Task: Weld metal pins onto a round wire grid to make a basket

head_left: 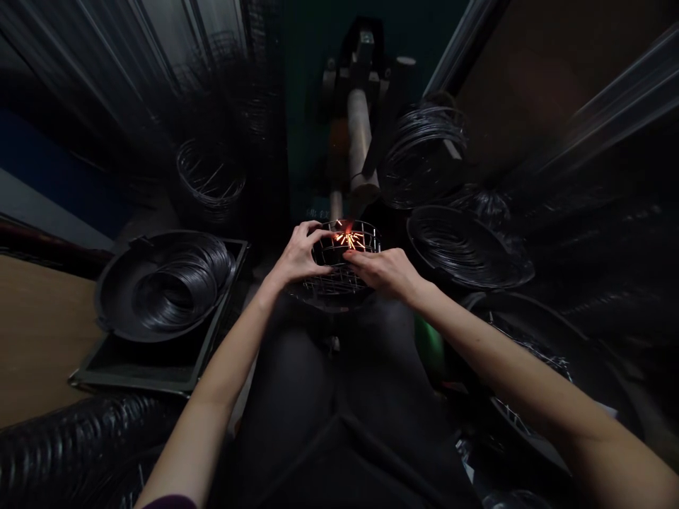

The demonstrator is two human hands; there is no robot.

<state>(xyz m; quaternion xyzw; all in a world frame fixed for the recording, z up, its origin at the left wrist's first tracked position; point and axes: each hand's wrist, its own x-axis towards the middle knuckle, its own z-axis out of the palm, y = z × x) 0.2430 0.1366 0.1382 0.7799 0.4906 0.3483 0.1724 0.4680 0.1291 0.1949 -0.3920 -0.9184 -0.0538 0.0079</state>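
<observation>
A round wire basket (pixel 339 281) sits in front of me at the welding machine (pixel 361 134), and orange sparks (pixel 349 239) burst at its upper part. My left hand (pixel 301 253) curves round the basket's left side, thumb and fingers gripping its wires. On the near right side, my right hand (pixel 385 271) is closed with its fingertips pinched close under the sparks; a small wire there is too dark to make out. The machine's pale cylindrical arm (pixel 361 134) slopes down toward the sparks.
At left, a black basin (pixel 119 311) with coiled wire rings (pixel 175 290) rests on a dark crate (pixel 143 375). Wire rings (pixel 424 141) hang at upper right. More rings lie in a basin (pixel 467 247) at right, with another basin (pixel 535 304) of wire pieces nearer.
</observation>
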